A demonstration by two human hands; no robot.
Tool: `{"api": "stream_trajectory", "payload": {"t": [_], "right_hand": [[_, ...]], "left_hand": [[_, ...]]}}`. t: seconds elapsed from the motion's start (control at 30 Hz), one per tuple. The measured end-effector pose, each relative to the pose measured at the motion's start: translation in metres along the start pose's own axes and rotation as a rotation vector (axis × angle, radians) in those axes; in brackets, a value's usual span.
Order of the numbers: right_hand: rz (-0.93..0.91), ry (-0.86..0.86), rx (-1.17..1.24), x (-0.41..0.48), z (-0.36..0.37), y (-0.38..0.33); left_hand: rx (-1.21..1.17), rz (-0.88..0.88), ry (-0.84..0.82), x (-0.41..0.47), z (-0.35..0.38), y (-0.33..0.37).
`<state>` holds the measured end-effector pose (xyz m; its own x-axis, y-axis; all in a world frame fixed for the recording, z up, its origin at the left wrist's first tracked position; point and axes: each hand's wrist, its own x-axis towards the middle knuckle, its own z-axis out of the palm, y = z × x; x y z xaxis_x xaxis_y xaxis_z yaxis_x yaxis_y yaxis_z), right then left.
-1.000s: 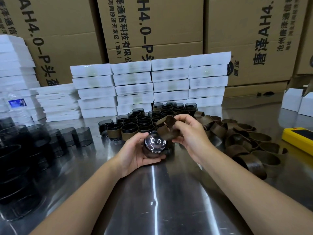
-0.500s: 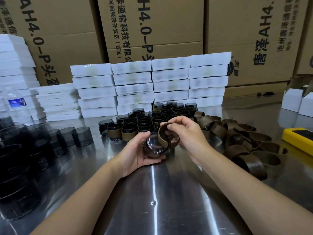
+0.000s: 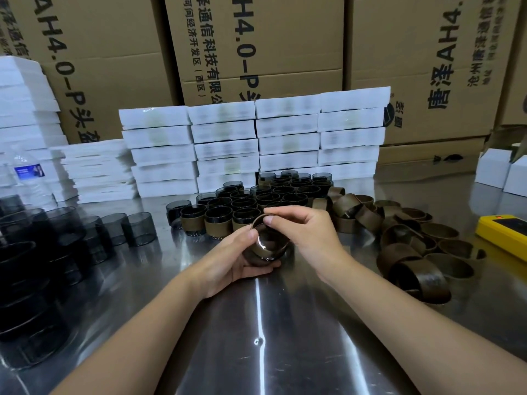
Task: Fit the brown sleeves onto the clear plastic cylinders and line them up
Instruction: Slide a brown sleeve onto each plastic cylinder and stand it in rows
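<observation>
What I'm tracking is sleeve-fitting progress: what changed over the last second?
The brown sleeve, a twisted loose band in the right hand a second ago, was opened into a ring and brought down onto the clear cylinder. The left hand still holds the cylinder, the right still pinches the sleeve. Finished rows and loose sleeve pile unchanged.

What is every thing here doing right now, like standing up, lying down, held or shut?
left hand: holds the clear cylinder, tilted.
right hand: pinches the brown sleeve round that cylinder.
sleeved cylinders: upright, in rows.
bare cylinders: upright, no sleeves.
loose sleeves: heaped, empty.
water bottle: upright.
white boxes: closed, stacked.
yellow device: lying flat.
</observation>
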<state>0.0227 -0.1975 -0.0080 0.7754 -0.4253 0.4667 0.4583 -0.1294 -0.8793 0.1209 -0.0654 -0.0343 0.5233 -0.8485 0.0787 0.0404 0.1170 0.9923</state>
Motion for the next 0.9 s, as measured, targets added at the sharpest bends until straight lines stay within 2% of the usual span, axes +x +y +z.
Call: {"api": "stream_trajectory", "payload": {"t": [0.13, 0.4, 0.67, 0.9], "right_hand": [[0.029, 0.002, -0.026, 0.0, 0.001, 0.001], [0.206, -0.083, -0.062, 0.001, -0.003, 0.002], [0.276, -0.167, -0.01, 0.006, -0.009, 0.003], [0.253, -0.224, -0.021, 0.008, -0.014, 0.005]], "left_hand": [[-0.052, -0.004, 0.034, 0.001, -0.001, 0.0], [-0.187, 0.035, 0.129, 0.005, -0.004, -0.001], [-0.104, 0.06, 0.18, 0.004, -0.007, -0.002], [-0.028, 0.079, 0.2, 0.002, -0.005, -0.001]]}}
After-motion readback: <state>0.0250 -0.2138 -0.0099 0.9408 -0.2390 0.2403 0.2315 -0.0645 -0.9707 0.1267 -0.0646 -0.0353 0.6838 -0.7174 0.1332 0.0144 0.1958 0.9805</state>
